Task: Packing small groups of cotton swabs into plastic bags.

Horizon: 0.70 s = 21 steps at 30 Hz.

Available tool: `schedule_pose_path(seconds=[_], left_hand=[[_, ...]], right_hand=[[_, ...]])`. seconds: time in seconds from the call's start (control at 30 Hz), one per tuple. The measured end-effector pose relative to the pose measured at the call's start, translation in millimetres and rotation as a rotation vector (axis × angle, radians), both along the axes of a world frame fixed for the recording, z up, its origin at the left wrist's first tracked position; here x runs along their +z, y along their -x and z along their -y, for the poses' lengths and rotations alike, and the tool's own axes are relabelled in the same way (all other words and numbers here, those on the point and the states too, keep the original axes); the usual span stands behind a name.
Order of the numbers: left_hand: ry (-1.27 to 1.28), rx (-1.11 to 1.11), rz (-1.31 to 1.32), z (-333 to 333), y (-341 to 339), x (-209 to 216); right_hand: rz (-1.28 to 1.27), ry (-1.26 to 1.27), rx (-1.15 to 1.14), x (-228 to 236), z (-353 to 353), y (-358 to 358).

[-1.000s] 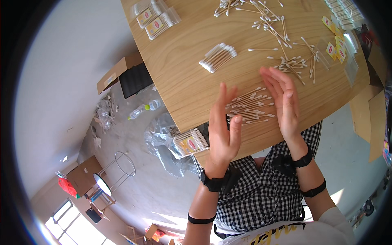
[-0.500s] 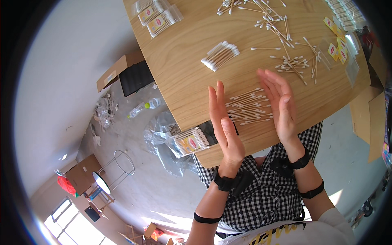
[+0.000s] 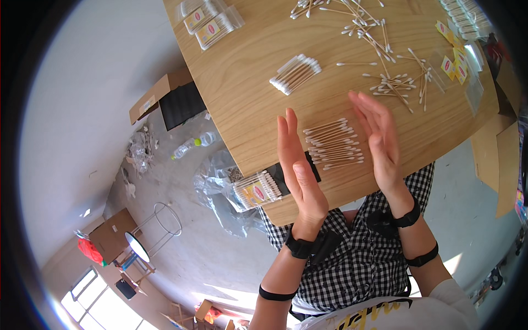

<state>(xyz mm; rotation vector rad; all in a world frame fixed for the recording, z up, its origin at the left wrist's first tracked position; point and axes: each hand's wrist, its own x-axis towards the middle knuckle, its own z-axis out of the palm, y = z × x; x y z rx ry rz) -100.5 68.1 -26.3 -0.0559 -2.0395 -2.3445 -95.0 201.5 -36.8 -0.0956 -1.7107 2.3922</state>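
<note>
Between my two hands, a row of wooden-stemmed cotton swabs (image 3: 333, 144) lies side by side on the table, their white tips roughly lined up. My left hand (image 3: 298, 170) is held upright at the row's left end, fingers stretched out and palm facing inward. At the right end stands my right hand (image 3: 380, 144), also flat with fingers extended, a small gap away from the tips. Neither hand holds anything. Beyond them lies a neat bundle of cotton swabs (image 3: 295, 74). A flat black object (image 3: 312, 166) shows partly behind my left hand.
Loose cotton swabs (image 3: 391, 85) are scattered at the far right of the wooden table (image 3: 236, 93). Filled clear packs (image 3: 214, 30) lie far left; another swab pack (image 3: 257, 191) sits at the near left edge. Yellow cards (image 3: 455, 67) and clear bags (image 3: 474, 96) lie right.
My hands have drawn slightly apart, the left shifting left and the right moving a little right. The swab tips between them now sit more evenly.
</note>
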Motion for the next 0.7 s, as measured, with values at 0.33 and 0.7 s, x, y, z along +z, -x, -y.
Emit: schedule_pose_path(seconds=[0.33, 0.7], left_hand=[[0.021, 0.090, 0.070, 6.6, -16.5, -3.6], [-0.048, 0.109, 0.062, -15.6, -10.1, -2.9]], right_hand=[[-0.026, -0.935, 0.217, 5.8, -17.3, -7.9], [0.012, -0.186, 0.041, -8.1, -0.1, -1.0]])
